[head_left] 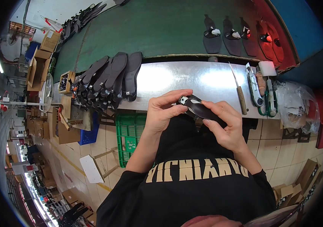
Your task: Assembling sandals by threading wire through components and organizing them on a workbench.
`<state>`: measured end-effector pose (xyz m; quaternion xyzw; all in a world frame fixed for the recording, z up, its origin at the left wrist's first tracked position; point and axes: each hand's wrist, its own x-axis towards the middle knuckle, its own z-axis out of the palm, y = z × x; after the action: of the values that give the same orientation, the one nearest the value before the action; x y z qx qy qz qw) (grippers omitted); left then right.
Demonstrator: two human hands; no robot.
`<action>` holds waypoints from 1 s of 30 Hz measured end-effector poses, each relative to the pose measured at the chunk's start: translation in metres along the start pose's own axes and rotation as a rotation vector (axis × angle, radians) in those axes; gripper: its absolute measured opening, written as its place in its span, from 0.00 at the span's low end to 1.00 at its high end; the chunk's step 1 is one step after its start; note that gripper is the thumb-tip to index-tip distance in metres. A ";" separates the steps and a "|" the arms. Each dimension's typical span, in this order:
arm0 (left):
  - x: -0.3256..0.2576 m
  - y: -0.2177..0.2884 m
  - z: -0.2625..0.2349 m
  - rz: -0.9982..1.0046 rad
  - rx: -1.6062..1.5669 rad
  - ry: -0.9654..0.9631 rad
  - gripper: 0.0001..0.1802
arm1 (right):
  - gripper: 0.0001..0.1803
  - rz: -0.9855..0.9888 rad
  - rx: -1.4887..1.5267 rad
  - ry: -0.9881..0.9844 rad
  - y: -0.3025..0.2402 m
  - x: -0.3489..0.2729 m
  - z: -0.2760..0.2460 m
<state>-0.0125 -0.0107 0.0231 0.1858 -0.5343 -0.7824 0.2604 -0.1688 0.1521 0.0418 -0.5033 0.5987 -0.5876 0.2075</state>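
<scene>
Head view, landmark the metal tabletop (165, 77). Item one: a black sandal (204, 110), at the tabletop's near edge, between it and the person's body; its height over the edge cannot be told. Long axis: slanting, left end farther toward the tabletop, right end nearer the body. Pointing: the end with a small pale fitting faces left and slightly away, the plain dark end right and toward the body. Item two: the left hand (163, 109), thumb and fingers pinched about the fitting end, hence the nearer hand to that fitting. Item three: the right hand (226, 123), fingers gripping the dark end; the sandal lies directly between the two sets of fingers, touching both. Item four: a heap of black soles (112, 73), on the tabletop's left part. Item five: an awl (240, 94) with a wooden handle, on the tabletop's right part. Item six: a cutter knife (253, 86), right of the awl on the tabletop. Item seven: green-handled scissors (271, 104), at the tabletop's right end. Item eight: a green crate (131, 143), below the tabletop's near edge, leftward.
</scene>
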 end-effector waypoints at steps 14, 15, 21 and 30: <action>-0.004 -0.004 -0.003 0.118 -0.032 -0.117 0.21 | 0.22 -0.011 -0.154 -0.033 -0.013 0.003 -0.005; -0.003 -0.003 -0.002 0.111 -0.033 -0.121 0.21 | 0.22 -0.004 -0.154 -0.028 -0.013 0.003 -0.005; -0.004 0.002 -0.005 0.110 0.006 -0.222 0.21 | 0.22 -0.040 -0.224 -0.058 -0.019 0.004 -0.008; -0.007 0.006 -0.007 0.104 0.125 -0.326 0.22 | 0.22 -0.102 -0.295 -0.051 -0.017 -0.001 -0.004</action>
<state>-0.0018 -0.0133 0.0264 0.0444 -0.6260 -0.7528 0.1985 -0.1655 0.1586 0.0576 -0.5728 0.6467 -0.4900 0.1164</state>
